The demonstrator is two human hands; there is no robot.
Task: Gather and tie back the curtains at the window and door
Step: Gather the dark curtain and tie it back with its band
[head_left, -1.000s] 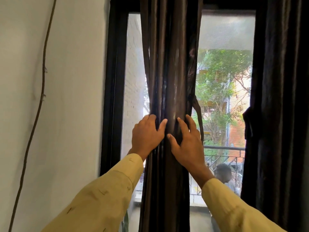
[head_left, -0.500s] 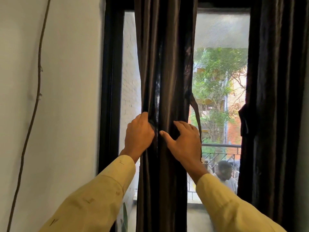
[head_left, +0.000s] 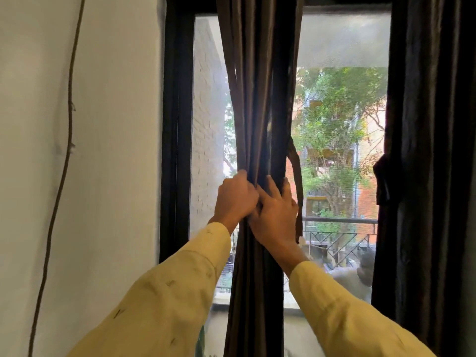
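Observation:
A dark brown curtain [head_left: 257, 99] hangs bunched into a narrow column in front of the window. My left hand [head_left: 235, 199] grips its left folds at mid height. My right hand [head_left: 277, 215] presses against the bundle from the right, fingers curled around the fabric and touching my left hand. A thin dark tie strap [head_left: 296, 181] dangles from the curtain's right edge, just right of my right hand. A second dark curtain [head_left: 425, 150] hangs at the far right, with a knotted tie [head_left: 383, 176] on its left edge.
A black window frame [head_left: 176, 124] borders a white wall [head_left: 116, 124] on the left, where a thin cable [head_left: 68, 124] runs down. Outside the glass are a balcony railing [head_left: 340, 221], trees, buildings and a person [head_left: 360, 274] at lower right.
Both hands have squeezed closer together, so the curtain bundle is narrower. My left hand has closed on the folds and the right hand now touches it.

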